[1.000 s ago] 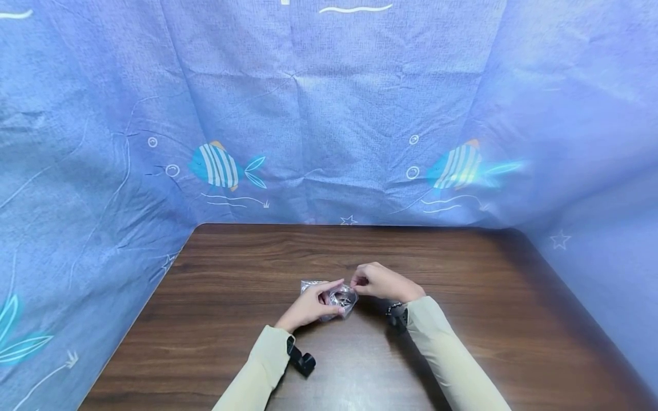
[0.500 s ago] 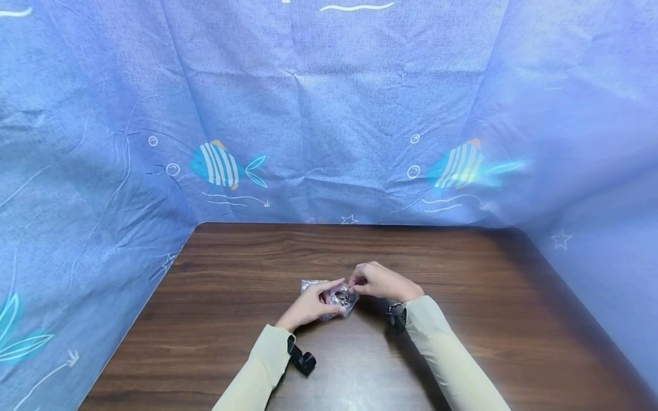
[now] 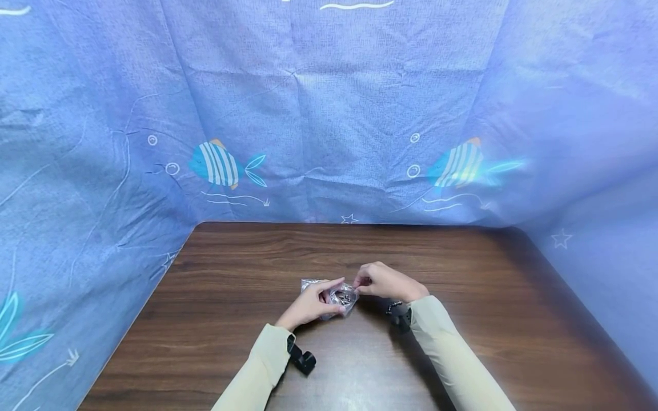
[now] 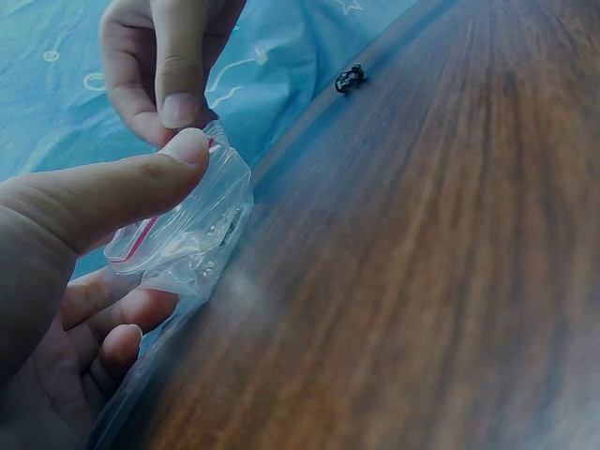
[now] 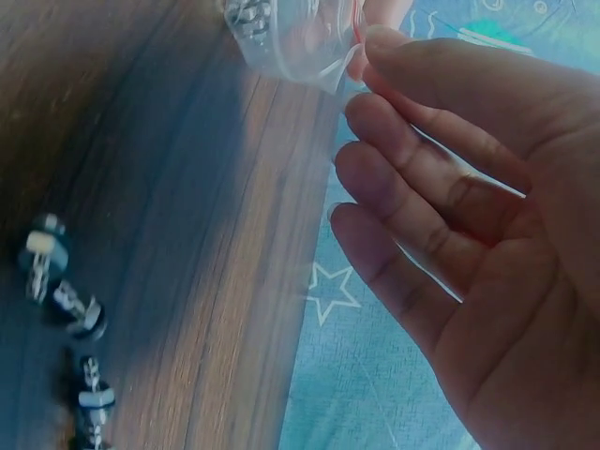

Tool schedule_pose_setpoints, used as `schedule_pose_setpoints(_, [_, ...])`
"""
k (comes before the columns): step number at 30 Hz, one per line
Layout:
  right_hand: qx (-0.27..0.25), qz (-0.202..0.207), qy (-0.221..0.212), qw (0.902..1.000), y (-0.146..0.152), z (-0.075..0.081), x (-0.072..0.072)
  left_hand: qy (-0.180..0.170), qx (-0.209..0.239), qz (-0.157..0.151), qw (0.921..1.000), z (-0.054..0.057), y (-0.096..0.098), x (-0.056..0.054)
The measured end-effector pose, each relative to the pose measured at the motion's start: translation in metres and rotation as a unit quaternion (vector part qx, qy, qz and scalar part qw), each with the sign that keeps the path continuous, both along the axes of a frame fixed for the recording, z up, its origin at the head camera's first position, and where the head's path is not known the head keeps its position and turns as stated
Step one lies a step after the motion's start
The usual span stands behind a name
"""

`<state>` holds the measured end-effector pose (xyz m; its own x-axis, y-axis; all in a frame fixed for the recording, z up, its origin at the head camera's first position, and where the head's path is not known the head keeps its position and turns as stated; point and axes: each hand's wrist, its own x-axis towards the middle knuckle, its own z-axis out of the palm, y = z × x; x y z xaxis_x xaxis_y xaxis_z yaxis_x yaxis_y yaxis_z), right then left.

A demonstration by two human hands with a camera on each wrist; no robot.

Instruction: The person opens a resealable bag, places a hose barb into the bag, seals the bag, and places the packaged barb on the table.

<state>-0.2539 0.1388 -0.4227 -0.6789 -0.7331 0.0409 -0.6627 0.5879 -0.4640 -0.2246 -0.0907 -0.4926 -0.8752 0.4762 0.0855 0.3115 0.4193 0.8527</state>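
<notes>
at centre, clear bag [image 4: 208, 225]: small metal parts [image 5: 251, 17] inside.
left hand [image 3: 308, 305]: fingers curved round the bag.
right hand [image 3: 381, 282]: 2 digits pinching the bag's edge, others loosely bent.
red seal strip [image 4: 141, 240]: steady pinch beside it should limit spilling.
brown table [image 3: 236, 268]: beneath all.

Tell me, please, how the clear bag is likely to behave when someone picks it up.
The bag is probably floppy, as it looks thin and creased. The end away from its red strip may sag, since shiny pieces are bunched there. Its glossy surface might also feel slippery.
</notes>
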Motion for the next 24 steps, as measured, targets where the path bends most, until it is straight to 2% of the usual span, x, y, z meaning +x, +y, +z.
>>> schedule_pose_setpoints(6, [0.002,-0.004,0.002,1.0,0.008,-0.002,-0.001,0.001,0.007,-0.002,1.0,0.0,0.0,0.001])
schedule_pose_setpoints(13, [0.005,-0.015,0.009,0.9998,0.017,-0.004,0.0,0.029,0.019,-0.01,0.9993,-0.002,0.0,0.001])
schedule_pose_setpoints(20, [0.006,-0.019,-0.003,0.9998,0.027,-0.004,-0.002,-0.01,0.015,0.007,0.9998,0.001,0.003,0.003])
schedule_pose_setpoints(24, [0.008,-0.028,-0.009,0.9995,0.034,-0.003,-0.003,-0.009,0.014,0.012,0.9998,0.002,0.004,0.002])
